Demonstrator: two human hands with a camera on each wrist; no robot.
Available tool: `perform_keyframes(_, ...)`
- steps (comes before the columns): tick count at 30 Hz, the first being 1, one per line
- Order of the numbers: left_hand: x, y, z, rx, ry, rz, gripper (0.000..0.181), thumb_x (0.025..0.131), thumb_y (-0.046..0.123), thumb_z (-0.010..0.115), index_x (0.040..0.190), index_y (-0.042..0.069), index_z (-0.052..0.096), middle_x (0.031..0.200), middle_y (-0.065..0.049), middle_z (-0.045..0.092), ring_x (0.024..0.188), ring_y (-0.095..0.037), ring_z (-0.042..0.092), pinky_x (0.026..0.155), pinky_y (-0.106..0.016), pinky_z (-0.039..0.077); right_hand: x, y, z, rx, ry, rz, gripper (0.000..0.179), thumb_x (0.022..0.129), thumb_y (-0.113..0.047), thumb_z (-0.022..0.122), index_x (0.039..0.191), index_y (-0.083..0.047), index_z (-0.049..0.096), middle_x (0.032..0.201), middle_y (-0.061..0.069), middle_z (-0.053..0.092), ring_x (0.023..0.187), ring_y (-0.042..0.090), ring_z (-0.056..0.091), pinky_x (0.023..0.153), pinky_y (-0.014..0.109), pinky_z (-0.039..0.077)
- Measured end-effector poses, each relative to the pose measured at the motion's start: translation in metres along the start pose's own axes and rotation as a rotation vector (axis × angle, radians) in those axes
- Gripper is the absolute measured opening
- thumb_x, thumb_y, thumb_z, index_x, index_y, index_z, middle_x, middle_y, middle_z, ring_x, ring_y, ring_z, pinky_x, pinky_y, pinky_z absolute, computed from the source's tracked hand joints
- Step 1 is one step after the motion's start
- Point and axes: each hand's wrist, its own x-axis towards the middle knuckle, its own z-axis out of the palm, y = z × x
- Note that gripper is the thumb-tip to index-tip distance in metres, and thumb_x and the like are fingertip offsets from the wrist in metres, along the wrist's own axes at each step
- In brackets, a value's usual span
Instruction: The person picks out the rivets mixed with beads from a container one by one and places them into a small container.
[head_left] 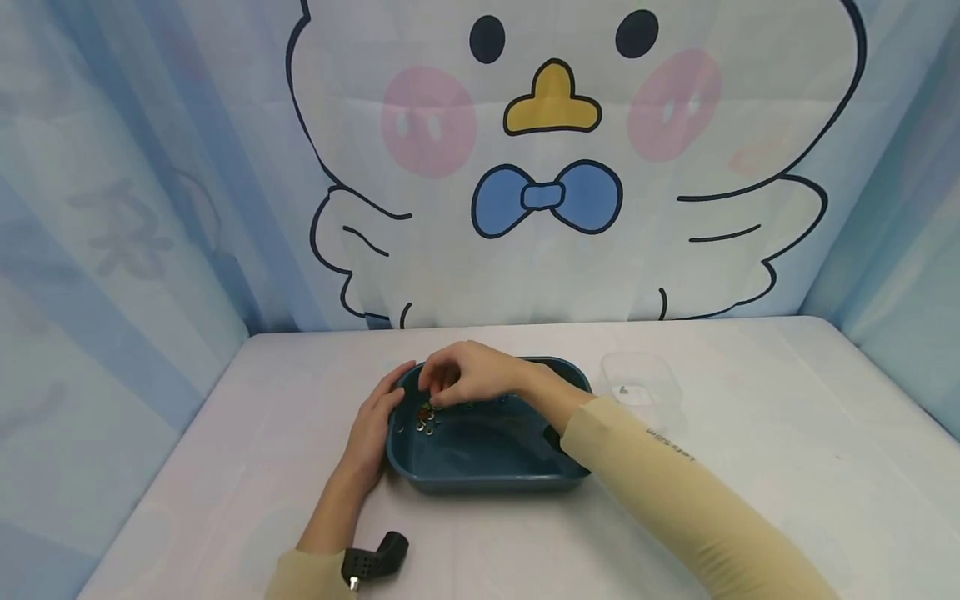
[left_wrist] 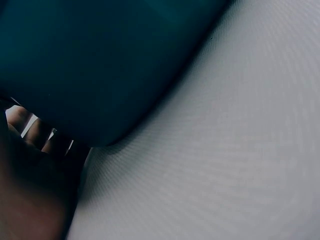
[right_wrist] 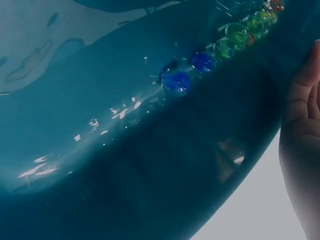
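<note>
A dark teal basin (head_left: 487, 482) stands on the table, with what looks like water inside. My left hand (head_left: 367, 433) lies along its left side, with fingertips on the rim and fingers against the outer wall in the left wrist view. Over the basin's far left part, my right hand (head_left: 472, 372) bends down with thumb and fingers close together; whether anything is between them is hidden. Small shiny ring-like pieces (head_left: 425, 427) lie just below it. Blue glass-like marbles (right_wrist: 176, 81) and clear green ones (right_wrist: 236, 36) line the basin's edge in the right wrist view.
A clear plastic container (head_left: 660, 379) with a small pale item sits on the table right of the basin. The right forearm crosses the basin's right rim. Behind the white tabletop (head_left: 225, 483) hangs a printed curtain (head_left: 547, 275).
</note>
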Motion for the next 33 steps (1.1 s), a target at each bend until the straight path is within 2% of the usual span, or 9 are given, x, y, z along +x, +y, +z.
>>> perform_keyframes(11,-0.003,0.002,0.002,0.008,-0.001,0.01,0.047,0.108,0.023,0.032,0.154,0.019,0.043,0.162,-0.006,0.031,0.15,-0.027,0.022,0.12,-0.052,0.014,0.003,0.011,0.01,-0.05,-0.07,0.029,0.022,0.09,-0.006,0.071,0.111,-0.001,0.07,0.095,-0.003,0.067,0.084,0.007,0.062,0.079,0.023,0.052)
perform_keyframes(20,-0.002,0.001,0.001,0.014,-0.002,0.011,0.047,0.108,0.024,0.031,0.154,0.019,0.043,0.162,-0.006,0.031,0.15,-0.027,0.022,0.12,-0.052,0.014,0.005,0.01,0.013,-0.084,-0.081,0.036,0.019,0.09,-0.006,0.072,0.108,-0.003,0.071,0.1,0.002,0.069,0.085,0.008,0.061,0.079,0.023,0.052)
perform_keyframes(33,-0.002,0.001,0.001,0.006,0.001,0.019,0.047,0.109,0.024,0.031,0.153,0.019,0.043,0.161,-0.006,0.033,0.149,-0.027,0.024,0.12,-0.053,0.015,0.006,0.009,0.018,-0.163,-0.12,0.102,0.02,0.09,-0.008,0.073,0.111,-0.007,0.072,0.102,-0.002,0.069,0.083,0.008,0.06,0.075,0.021,0.051)
